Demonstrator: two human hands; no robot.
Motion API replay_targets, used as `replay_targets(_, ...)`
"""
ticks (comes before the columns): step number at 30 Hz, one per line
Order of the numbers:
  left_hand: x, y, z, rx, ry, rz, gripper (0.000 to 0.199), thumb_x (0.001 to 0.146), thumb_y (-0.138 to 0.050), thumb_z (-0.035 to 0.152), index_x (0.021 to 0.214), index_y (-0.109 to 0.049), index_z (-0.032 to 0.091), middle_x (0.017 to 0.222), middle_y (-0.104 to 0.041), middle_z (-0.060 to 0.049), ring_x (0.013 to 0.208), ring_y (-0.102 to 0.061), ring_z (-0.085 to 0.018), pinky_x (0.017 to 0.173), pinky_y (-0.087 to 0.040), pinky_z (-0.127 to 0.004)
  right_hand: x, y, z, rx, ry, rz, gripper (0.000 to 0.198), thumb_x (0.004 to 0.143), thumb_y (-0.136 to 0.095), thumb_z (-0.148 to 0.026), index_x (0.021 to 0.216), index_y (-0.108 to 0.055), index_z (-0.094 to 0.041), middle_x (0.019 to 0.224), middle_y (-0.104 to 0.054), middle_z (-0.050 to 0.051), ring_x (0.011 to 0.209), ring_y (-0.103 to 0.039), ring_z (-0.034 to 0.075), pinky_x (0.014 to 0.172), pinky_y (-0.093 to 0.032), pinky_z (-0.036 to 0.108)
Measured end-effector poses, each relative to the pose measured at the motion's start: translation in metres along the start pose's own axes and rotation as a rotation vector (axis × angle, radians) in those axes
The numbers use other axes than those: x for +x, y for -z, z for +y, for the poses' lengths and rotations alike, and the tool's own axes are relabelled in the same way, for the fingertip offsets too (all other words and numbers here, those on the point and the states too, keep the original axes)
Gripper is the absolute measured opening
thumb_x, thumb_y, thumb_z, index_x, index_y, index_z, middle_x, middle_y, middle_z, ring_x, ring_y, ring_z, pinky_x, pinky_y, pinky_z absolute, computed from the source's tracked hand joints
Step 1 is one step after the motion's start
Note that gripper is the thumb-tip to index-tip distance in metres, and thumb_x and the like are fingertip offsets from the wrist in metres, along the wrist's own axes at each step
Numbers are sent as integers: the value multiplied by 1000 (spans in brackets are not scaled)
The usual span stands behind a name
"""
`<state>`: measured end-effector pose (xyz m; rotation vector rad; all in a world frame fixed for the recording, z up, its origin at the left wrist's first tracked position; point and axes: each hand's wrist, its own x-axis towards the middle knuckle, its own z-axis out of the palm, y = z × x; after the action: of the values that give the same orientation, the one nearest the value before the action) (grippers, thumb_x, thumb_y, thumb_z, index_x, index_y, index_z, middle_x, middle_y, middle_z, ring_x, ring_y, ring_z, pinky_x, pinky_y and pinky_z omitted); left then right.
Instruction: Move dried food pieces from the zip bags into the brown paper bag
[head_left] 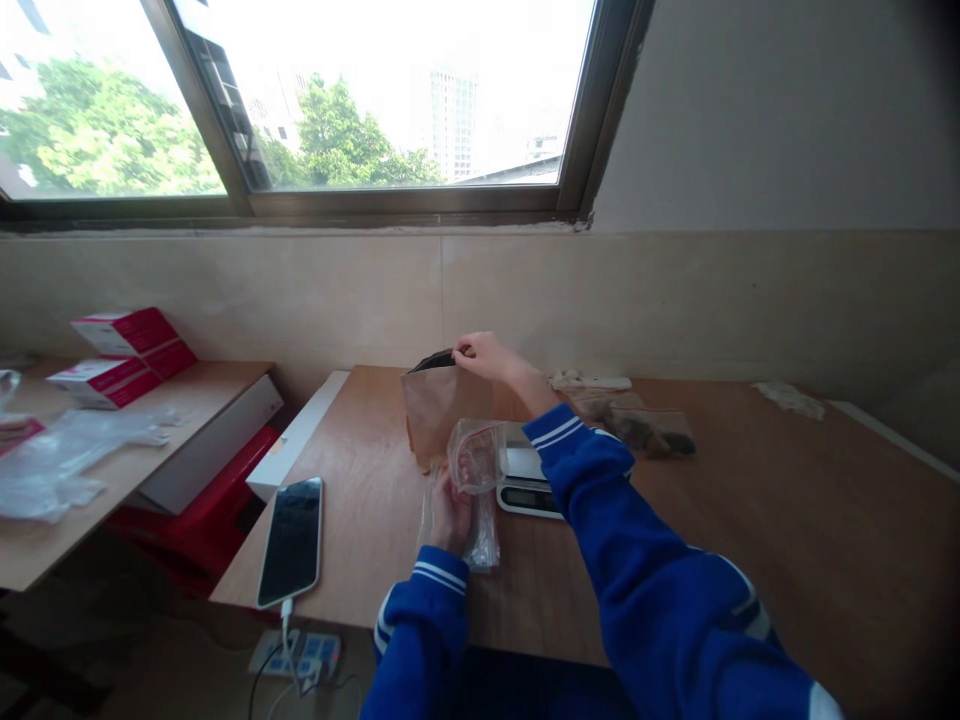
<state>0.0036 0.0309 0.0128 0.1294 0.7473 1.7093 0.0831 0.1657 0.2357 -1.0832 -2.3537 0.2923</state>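
"Head camera feed is up at my end. What does the left hand (451, 518) have?"

"Its fingers are closed on a clear bag (484, 460) with a red line near the mouth. I see that mouth rounded open, low beside the brown paper bag (441, 405); I'd judge the hold is meant to spread thin film that would otherwise fall flat."

"And the right hand (489, 358)?"

"Up at the paper bag's top edge, thumb and fingers near each other. From my seat I can't tell whether they pinch the rim or something just inside it."

"Why does that bag stand so close?"

"Probably so one hand can reach its dark opening while the other holds the plastic just below. It stands on the table (360, 520)."

"Anything under the right sleeve (645, 530)?"

"A white scale (531, 503), partly hidden, just beside the clear bag, placed there for easy reach, I'd guess. More plastic bags (484, 555) lie flat near the left wrist."
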Motion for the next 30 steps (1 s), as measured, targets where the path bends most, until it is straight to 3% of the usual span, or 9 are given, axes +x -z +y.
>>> replay_targets(3,-1,-1,2,20,13,0,10,80,-59,11,81,-67,17,84,-70,-5,67,-65,-10,63,-54,-18,4,-5,-5,-12,33,110,9,85,-60,-14,89,-68,-12,93,-65,8,81,-61,16,75,-45,24)
replay_targets(12,0,0,2,38,15,-26,6,81,-61,16,81,-66,19,83,-69,-4,69,-64,-10,66,-53,-19,18,-26,-21,324,206,284,19,87,-51,-3,97,-63,-14,102,-58,6,81,-59,13,82,-45,26)
replay_targets(19,4,6,0,79,-7,-24,7,79,-64,21,86,-65,19,86,-70,-5,74,-66,-13,70,-55,-23,12,-43,-16,352,214,196,12,91,-60,-20,84,-69,-16,89,-69,5,87,-63,16,82,-45,27)
replay_targets(24,6,7,0,79,-11,-28,7,79,-63,23,85,-66,20,84,-70,-5,70,-65,-13,64,-54,-23,2,-46,-13,166,274,262,20,95,-55,-26,92,-72,-15,105,-66,9,102,-59,17,94,-41,28)
replay_targets(27,6,7,0,127,-40,-43,9,79,-62,24,86,-65,20,86,-70,-6,73,-66,-14,68,-56,-25,-2,-40,-20,38,148,185,29,98,-47,-26,97,-73,-14,103,-68,10,96,-62,17,88,-42,26)
replay_targets(30,7,8,-1,130,-57,-41,8,79,-61,24,85,-65,20,87,-70,-6,76,-67,-15,73,-56,-26,-3,-26,-32,-103,-12,-38,40,99,-40,-30,93,-76,-15,96,-73,12,87,-66,20,76,-44,26)
